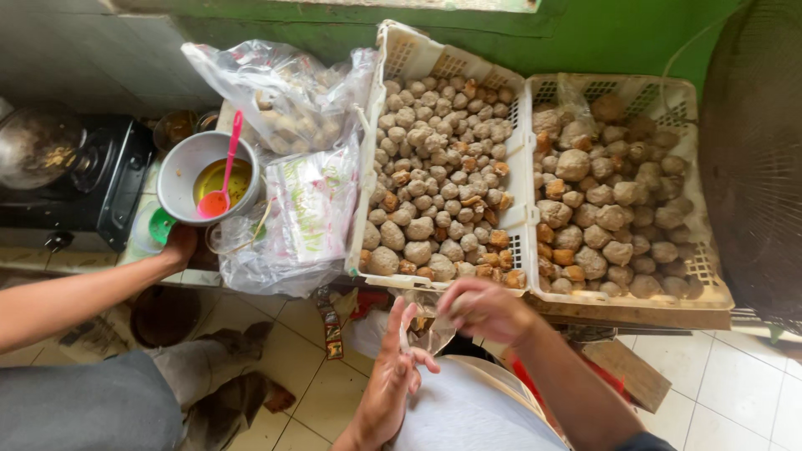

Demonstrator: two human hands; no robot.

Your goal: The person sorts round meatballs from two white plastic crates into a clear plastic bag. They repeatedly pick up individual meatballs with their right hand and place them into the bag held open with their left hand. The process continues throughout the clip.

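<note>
Left hand: (393,376) flat, fingers straight and pressed together, beside the clear plastic bag (426,327).
Right hand: (486,307) fingers curled, pinching the bag's rim just below the left basket (516,219) of meatballs (434,179).
Technique: probably hold the mouth wide, close under the basket.
Co-worker's hand: (178,246) under the bowl (185,167).

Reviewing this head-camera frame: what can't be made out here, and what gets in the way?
- Thin clear plastic bag between the person's hands: contents unreadable, the right hand covers its top and the left hand its side.
- Large crumpled clear plastic bag: glare blurs the round pieces inside.
- Dark wire fan guard: cut off by the right edge.
- Co-worker's hand by the grey metal bowl: fingertips hidden under it.
</note>
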